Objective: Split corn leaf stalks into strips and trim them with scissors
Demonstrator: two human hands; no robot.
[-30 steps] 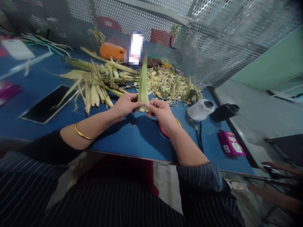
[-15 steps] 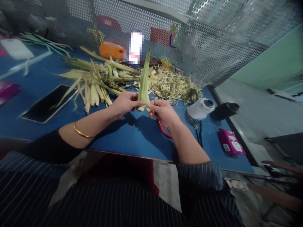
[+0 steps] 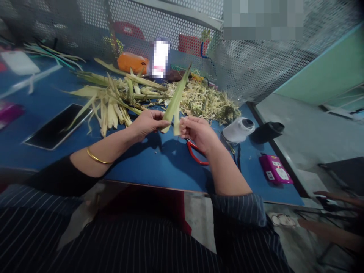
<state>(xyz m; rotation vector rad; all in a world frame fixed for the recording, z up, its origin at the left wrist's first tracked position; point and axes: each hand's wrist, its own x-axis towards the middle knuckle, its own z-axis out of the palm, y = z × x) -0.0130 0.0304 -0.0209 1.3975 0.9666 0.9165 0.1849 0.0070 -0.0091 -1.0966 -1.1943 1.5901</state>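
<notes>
Frame centre: husk (image 3: 179,93) between the hands, tip leaning upper right, base split. Left hand (image 3: 148,124) pinches one side, right hand (image 3: 197,132) the other (red scissors (image 3: 191,153) just below).

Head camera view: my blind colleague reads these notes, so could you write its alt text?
A person's left hand and right hand pinch a green husk split at its lower end, one part in each, above a blue table. Beyond lie more husks and a heap of shreds; a red handle shows beside the right hand, a white spool farther right.
</notes>
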